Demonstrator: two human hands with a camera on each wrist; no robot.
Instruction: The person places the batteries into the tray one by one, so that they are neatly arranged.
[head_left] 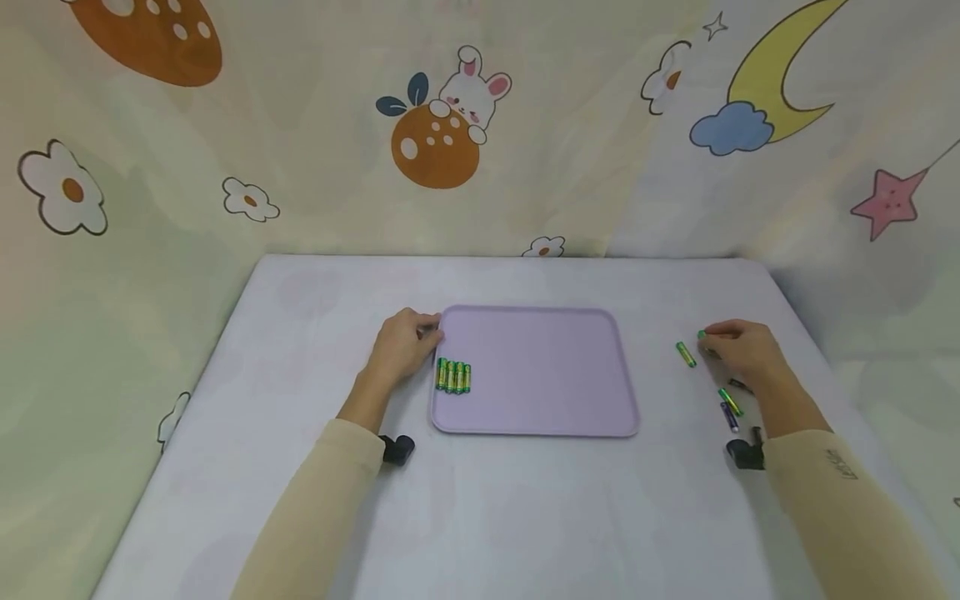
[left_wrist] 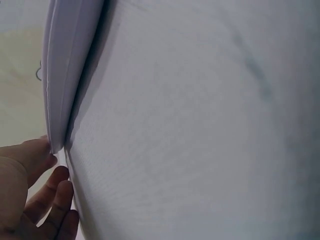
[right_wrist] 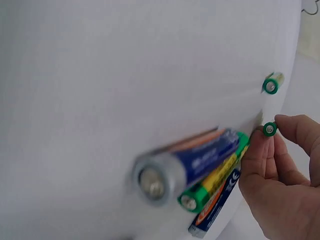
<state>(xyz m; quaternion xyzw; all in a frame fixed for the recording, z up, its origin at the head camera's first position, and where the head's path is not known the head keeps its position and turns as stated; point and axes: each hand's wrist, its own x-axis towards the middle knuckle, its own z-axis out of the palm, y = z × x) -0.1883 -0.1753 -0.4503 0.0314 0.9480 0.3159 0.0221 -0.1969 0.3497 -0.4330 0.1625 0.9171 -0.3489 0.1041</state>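
My left hand (head_left: 403, 343) is at the far left corner of a lilac tray (head_left: 540, 371), pinching its rim between thumb and fingers. In the left wrist view, fingertips (left_wrist: 52, 159) meet the tray's corner (left_wrist: 59, 140). Inside the tray, several green-and-yellow batteries (head_left: 453, 377) lie side by side along the left wall. Right of the tray, my right hand (head_left: 742, 350) pinches a green battery (right_wrist: 269, 129) between thumb and fingers, its end facing the wrist camera. Another green battery (head_left: 686, 354) lies on the table just left of that hand.
Near the right wrist lie another green battery (head_left: 731, 402), a dark blue battery (head_left: 729, 417) and a dark battery (right_wrist: 215, 205) with an orange band. The white-covered table (head_left: 525, 517) meets a patterned cloth backdrop (head_left: 322, 125) at its far edge.
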